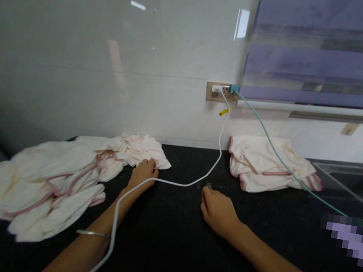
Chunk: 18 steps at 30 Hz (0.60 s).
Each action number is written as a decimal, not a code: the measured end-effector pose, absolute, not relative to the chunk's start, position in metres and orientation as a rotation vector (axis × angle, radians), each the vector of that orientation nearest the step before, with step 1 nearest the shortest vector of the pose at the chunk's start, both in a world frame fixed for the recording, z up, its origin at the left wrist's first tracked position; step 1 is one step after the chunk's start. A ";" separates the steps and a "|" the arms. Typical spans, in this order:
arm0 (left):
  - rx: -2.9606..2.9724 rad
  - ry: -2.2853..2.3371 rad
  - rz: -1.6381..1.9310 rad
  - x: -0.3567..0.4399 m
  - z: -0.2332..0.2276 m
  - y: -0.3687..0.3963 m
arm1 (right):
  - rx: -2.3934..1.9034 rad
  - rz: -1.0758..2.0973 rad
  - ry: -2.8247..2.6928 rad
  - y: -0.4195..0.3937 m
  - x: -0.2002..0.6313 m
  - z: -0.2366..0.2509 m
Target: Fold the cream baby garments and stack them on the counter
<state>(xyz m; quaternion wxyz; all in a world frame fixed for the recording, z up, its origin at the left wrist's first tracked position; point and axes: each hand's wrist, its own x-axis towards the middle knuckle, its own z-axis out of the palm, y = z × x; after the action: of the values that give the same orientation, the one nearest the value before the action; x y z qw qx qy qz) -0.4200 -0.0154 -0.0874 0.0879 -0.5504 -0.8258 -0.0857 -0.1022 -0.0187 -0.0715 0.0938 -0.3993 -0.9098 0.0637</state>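
Fingers (151,163) of left hand (141,174) bent, at the right end of the crumpled white cloth (51,166) with pink edging; can't tell whether they pinch the fabric or only rest against it, tips hidden and view soft. Right hand (219,212): fingers curled in, loose fist, nothing visible in it, over the black countertop (166,230).

Key relation: crumpled cloth lies on the counter along the wall (70,95), stretching left and toward the wearer from the left fingers. Long axis runs diagonal, far end by the wall, near end at lower left. Left hand clearly nearer; right hand well apart from it, bare counter between the hands.

Second white cloth (254,154), pink-edged, folded flatter, sits beyond and to the right of the right hand, not touching; long axis roughly along the wall. Right hand nearer to that one.

White cable (177,184) drops from the wall socket (209,95), crosses in front of left wrist and forearm. Teal cable (260,118) passes over the folded cloth.
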 end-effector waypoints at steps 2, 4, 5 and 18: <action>-1.653 -2.484 -0.210 -0.419 -0.089 -0.015 | -1.181 0.190 -2.700 -0.018 -0.102 -0.072; -1.697 -2.479 -0.202 -0.418 -0.091 -0.015 | -1.180 0.181 -2.696 -0.018 -0.102 -0.073; -1.721 -2.473 -0.206 -0.417 -0.091 -0.016 | -1.180 0.174 -2.693 -0.018 -0.102 -0.073; -2.081 -2.055 -0.522 -0.304 -0.069 -0.036 | -1.214 0.204 -2.687 -0.021 -0.104 -0.069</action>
<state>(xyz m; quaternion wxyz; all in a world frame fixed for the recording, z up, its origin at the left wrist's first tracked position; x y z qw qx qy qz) -0.3039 -0.0361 -0.0688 0.0853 -0.6980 -0.6891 -0.1752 -0.1037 -0.0206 -0.0689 0.0931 -0.4091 -0.9051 0.0687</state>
